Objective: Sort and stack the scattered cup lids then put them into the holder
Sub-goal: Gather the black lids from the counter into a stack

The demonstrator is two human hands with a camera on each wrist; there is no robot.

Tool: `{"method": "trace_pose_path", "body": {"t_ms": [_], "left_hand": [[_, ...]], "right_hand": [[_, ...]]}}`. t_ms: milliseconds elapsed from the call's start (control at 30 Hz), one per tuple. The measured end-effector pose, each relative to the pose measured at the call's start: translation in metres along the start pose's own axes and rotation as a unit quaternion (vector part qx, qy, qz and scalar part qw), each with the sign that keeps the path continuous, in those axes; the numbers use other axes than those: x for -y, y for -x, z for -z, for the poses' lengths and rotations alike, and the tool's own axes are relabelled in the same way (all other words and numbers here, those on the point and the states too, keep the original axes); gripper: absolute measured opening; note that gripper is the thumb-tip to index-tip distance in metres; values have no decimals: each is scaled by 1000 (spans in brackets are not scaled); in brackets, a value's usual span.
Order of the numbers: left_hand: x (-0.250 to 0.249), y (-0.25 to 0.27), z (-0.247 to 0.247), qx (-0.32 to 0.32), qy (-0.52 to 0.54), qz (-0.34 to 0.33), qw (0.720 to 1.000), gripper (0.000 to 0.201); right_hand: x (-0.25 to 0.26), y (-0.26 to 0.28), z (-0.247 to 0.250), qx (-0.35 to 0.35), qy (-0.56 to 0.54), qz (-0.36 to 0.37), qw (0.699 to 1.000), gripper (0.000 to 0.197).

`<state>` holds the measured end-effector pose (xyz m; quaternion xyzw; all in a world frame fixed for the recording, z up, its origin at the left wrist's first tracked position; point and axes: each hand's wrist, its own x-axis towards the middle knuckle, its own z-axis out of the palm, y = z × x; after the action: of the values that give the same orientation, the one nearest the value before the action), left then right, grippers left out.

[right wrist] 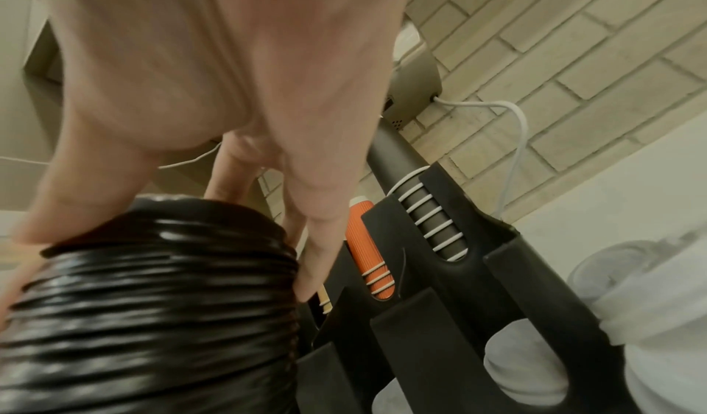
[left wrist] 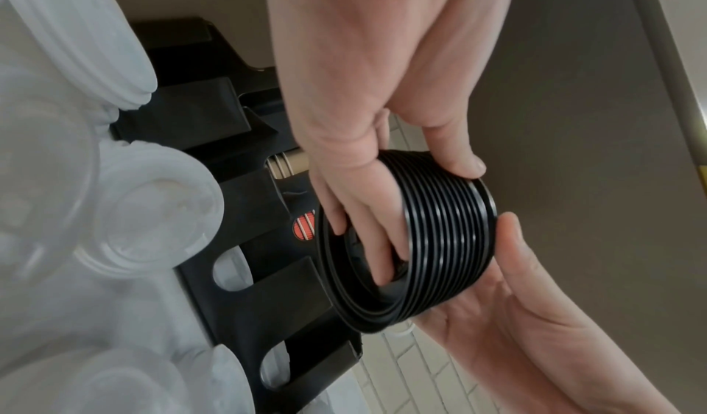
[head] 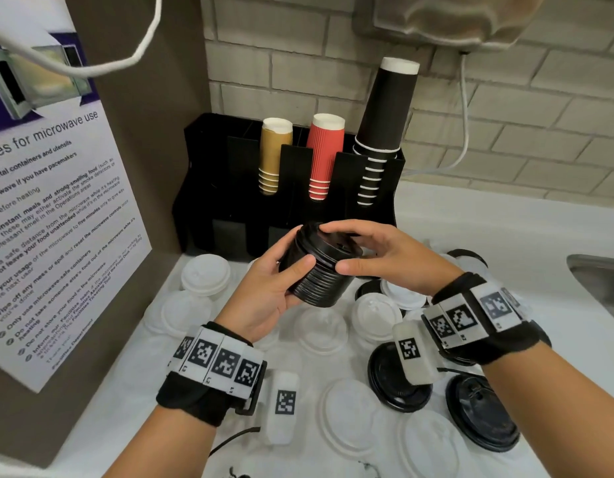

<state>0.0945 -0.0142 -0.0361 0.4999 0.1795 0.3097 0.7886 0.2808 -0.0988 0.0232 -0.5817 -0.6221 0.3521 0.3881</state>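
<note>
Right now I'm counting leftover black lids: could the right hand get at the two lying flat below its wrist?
Probably not yet: the right hand is gripping the black lid stack with the left hand. Nothing covers the two black lids on the counter.

Your hands hold a stack of black lids (head: 321, 267) in open air just in front of the black holder (head: 209, 188). Gold cups (head: 273, 157), red cups (head: 323, 157) and tall black cups (head: 381, 132) fill its upper slots. Loose white lids (head: 205, 276) and black lids (head: 481, 420) crowd the counter (head: 471, 229) below.
</note>
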Motion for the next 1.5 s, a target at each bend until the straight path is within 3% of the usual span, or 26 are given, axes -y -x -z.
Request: {"method": "trace_pose_path", "body": {"t_ms": [267, 533, 600, 667, 733, 800, 900, 967, 1067, 1167, 1300, 1400, 1500], "left_hand": [[-2, 2, -5, 20, 18, 13, 1000, 53], [2, -2, -10, 0, -41, 19, 999, 64], [2, -3, -8, -7, -45, 22, 999, 64], [0, -3, -5, -20, -37, 21, 999, 68], [-3, -3, 0, -32, -24, 19, 999, 71], [-6, -2, 3, -41, -19, 17, 999, 68], [-8, -1, 3, -42, -16, 16, 999, 65], [-7, -2, 0, -41, -15, 19, 999, 66], [-4, -3, -3, -31, -17, 25, 999, 64], [-1, -4, -5, -32, -12, 26, 999, 63], [0, -6, -5, -19, -9, 23, 1000, 59], [3, -5, -4, -18, -9, 18, 1000, 59], [5, -3, -6, -20, 0, 13, 1000, 56]], "right_hand": [[0, 8, 3, -19, 37, 9, 999, 58], [6, 20, -5, -8, 141, 56, 988, 57], [6, 22, 2, -13, 70, 15, 997, 48], [2, 30, 12, -33, 100, -9, 994, 31], [-7, 42, 19, 20, 237, -24, 971, 28], [-18, 55, 14, 148, 329, -79, 929, 45], [-37, 71, -3, 283, 464, -121, 831, 75], [-47, 77, -11, 299, 529, -93, 789, 84], [-59, 84, -17, 286, 562, -65, 773, 85], [-66, 87, -21, 270, 553, -61, 786, 82], [-59, 83, -17, 243, 508, -56, 825, 75], [-43, 78, -5, 207, 402, -74, 889, 70], [-24, 71, 12, 100, 272, -70, 955, 59]]}}
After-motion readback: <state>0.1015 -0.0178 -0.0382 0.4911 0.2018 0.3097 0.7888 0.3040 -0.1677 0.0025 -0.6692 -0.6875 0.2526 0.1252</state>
